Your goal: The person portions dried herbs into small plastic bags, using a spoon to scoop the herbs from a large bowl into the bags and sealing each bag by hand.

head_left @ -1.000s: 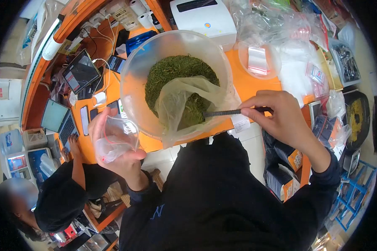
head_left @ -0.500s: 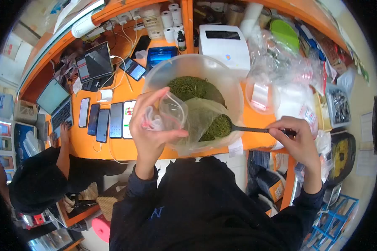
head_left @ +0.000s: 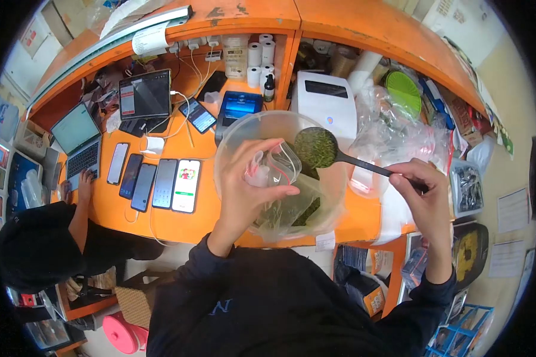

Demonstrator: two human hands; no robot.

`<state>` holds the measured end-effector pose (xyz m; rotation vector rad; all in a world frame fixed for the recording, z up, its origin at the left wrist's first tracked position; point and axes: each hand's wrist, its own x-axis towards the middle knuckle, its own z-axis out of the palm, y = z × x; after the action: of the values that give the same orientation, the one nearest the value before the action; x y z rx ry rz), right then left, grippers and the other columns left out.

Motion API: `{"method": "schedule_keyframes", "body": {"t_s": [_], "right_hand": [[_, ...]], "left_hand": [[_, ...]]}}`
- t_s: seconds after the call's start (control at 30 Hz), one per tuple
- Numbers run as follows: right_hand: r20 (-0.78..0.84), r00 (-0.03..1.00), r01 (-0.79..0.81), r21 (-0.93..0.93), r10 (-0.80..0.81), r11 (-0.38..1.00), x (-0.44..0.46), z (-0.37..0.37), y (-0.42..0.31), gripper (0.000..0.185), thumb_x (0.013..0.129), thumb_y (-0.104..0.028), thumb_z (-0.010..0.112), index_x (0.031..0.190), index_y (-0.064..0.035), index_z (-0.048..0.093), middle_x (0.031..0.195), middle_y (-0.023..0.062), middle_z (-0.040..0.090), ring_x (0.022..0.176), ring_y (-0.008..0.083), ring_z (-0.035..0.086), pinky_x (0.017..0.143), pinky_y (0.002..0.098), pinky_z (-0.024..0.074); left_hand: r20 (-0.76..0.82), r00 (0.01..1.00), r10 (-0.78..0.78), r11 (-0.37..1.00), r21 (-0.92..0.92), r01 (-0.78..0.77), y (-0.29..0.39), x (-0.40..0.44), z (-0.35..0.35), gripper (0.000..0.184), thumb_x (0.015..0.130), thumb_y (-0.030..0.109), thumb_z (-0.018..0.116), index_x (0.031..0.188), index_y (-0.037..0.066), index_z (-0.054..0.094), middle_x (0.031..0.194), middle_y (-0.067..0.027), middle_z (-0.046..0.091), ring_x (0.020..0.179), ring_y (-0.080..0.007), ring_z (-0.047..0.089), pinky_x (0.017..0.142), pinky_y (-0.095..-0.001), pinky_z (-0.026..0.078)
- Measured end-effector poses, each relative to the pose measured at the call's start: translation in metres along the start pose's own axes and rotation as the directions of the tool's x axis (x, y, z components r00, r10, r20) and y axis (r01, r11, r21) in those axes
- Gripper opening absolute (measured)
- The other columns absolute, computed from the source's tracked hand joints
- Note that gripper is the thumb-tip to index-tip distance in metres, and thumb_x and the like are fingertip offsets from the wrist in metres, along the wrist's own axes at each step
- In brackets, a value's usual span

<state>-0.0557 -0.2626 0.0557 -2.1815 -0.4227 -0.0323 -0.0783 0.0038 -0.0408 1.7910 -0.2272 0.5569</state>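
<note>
My right hand (head_left: 421, 193) is closed round the handle of a black serving spoon (head_left: 366, 165). The spoon's bowl is filled with chopped green dried herb (head_left: 315, 149) and hangs over a large translucent tub (head_left: 223, 169). My left hand (head_left: 241, 196) grips a clear zip bag (head_left: 284, 163) with a red line along its open mouth, fingers and thumb on either side. Crumpled clear plastic is bunched in the same palm. The spoon is just right of the bag's mouth. More herb lies in the tub, partly hidden behind the bag and spoon.
Several phones (head_left: 185, 185) lie left of the tub, near a tablet (head_left: 145, 98) and a laptop (head_left: 78, 140). Another person's hand (head_left: 84, 185) rests at the laptop. A white printer-like machine (head_left: 324, 101) stands behind the tub. Clear plastic bags (head_left: 399, 134) pile up at right.
The spoon has risen out of the herb in the tub, loaded, and now hangs beside the bag's mouth. My left hand still holds the bag. The whole view has shifted.
</note>
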Motion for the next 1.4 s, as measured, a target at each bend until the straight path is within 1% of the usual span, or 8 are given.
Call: {"method": "schedule_keyframes", "body": {"t_s": [0.27, 0.47, 0.63, 0.73, 0.83, 1.03, 1.23, 1.4], "right_hand": [[-0.074, 0.963, 0.222, -0.333, -0.261, 0.916, 0.016, 0.02, -0.019, 0.012, 0.073, -0.009, 0.072, 0.084, -0.0047, 0.069, 0.062, 0.0043, 0.054, 0.054, 0.0147, 0.049, 0.049, 0.0263, 0.0334], [0.052, 0.802, 0.382, -0.811, -0.596, 0.443, 0.009, 0.033, -0.036, 0.02, 0.068, -0.017, 0.075, 0.087, -0.017, 0.069, 0.064, -0.0014, 0.046, 0.057, 0.0155, 0.044, 0.052, 0.0305, 0.0293], [0.235, 0.708, 0.394, -0.914, -0.666, 0.097, -0.004, 0.037, -0.045, 0.037, 0.07, -0.02, 0.069, 0.107, -0.0172, 0.068, 0.067, -0.0055, 0.042, 0.058, 0.0108, 0.037, 0.053, 0.0283, 0.0243], [0.229, 0.717, 0.362, -0.929, -0.658, 0.072, -0.013, 0.04, -0.048, 0.04, 0.068, -0.016, 0.065, 0.108, -0.0182, 0.068, 0.071, -0.0059, 0.047, 0.058, 0.0104, 0.038, 0.054, 0.0277, 0.0246], [0.265, 0.683, 0.352, -0.936, -0.68, -0.011, -0.015, 0.034, -0.056, 0.045, 0.065, -0.015, 0.063, 0.109, -0.0189, 0.068, 0.073, -0.0063, 0.05, 0.059, 0.0101, 0.039, 0.055, 0.0273, 0.0255], [0.028, 0.731, 0.246, -0.943, -0.682, 0.225, -0.005, 0.032, -0.052, 0.03, 0.069, -0.017, 0.07, 0.099, -0.0203, 0.07, 0.068, -0.0053, 0.047, 0.06, 0.0127, 0.042, 0.056, 0.0295, 0.0289], [-0.044, 0.916, 0.213, -0.79, -0.399, 0.575, 0.016, 0.046, -0.035, 0.016, 0.072, -0.021, 0.072, 0.086, -0.0137, 0.068, 0.073, 0.0013, 0.054, 0.069, 0.0194, 0.054, 0.058, 0.032, 0.0369], [-0.034, 0.847, 0.491, -0.333, -0.531, 0.805, 0.048, 0.091, -0.04, 0.02, 0.07, -0.024, 0.074, 0.084, -0.0124, 0.067, 0.094, 0.0052, 0.058, 0.081, 0.0244, 0.057, 0.068, 0.0308, 0.0404]], "left_hand": [[-0.098, 0.995, -0.027, 1.0, -0.001, 0.027, -0.004, 0.008, 0.006, 0.054, 0.06, 0.014, 0.083, 0.107, 0.0, 0.059, 0.096, -0.0073, 0.059, 0.087, -0.0167, 0.056, 0.078, -0.0265, 0.043], [-0.074, 0.993, -0.095, 0.993, -0.076, 0.09, -0.004, 0.012, 0.005, 0.049, 0.064, 0.013, 0.081, 0.106, -0.002, 0.059, 0.094, -0.0081, 0.061, 0.084, -0.0161, 0.056, 0.079, -0.0277, 0.043], [-0.027, 0.982, -0.185, 0.961, -0.212, 0.176, -0.014, 0.012, 0.004, 0.054, 0.068, 0.022, 0.081, 0.109, -0.003, 0.058, 0.094, -0.003, 0.06, 0.084, -0.0106, 0.054, 0.077, -0.0248, 0.044], [-0.02, 0.986, -0.166, 0.944, -0.291, 0.153, -0.014, 0.015, 0.003, 0.055, 0.068, 0.025, 0.081, 0.11, -0.003, 0.058, 0.094, -0.0013, 0.059, 0.083, -0.0096, 0.053, 0.077, -0.024, 0.043], [-0.001, 0.977, -0.213, 0.911, -0.362, 0.199, -0.014, 0.013, 0.001, 0.052, 0.066, 0.008, 0.079, 0.112, -0.003, 0.057, 0.103, -0.0066, 0.061, 0.093, -0.013, 0.054, 0.085, -0.0259, 0.041], [0.002, 0.99, -0.138, 0.925, -0.356, 0.129, -0.006, 0.014, -0.002, 0.059, 0.062, 0.009, 0.082, 0.114, -0.002, 0.057, 0.109, -0.0065, 0.059, 0.095, -0.0129, 0.054, 0.086, -0.0262, 0.041], [-0.05, 0.998, -0.044, 0.976, -0.214, 0.032, -0.008, 0.013, 0.002, 0.062, 0.06, 0.009, 0.083, 0.115, -0.001, 0.057, 0.11, -0.0078, 0.059, 0.1, -0.014, 0.054, 0.088, -0.0269, 0.042], [-0.092, 0.996, 0.023, 0.995, -0.097, -0.032, -0.006, 0.012, 0.003, 0.066, 0.058, 0.01, 0.084, 0.117, -0.001, 0.056, 0.112, -0.0087, 0.059, 0.104, -0.0162, 0.054, 0.089, -0.0277, 0.042]]}}
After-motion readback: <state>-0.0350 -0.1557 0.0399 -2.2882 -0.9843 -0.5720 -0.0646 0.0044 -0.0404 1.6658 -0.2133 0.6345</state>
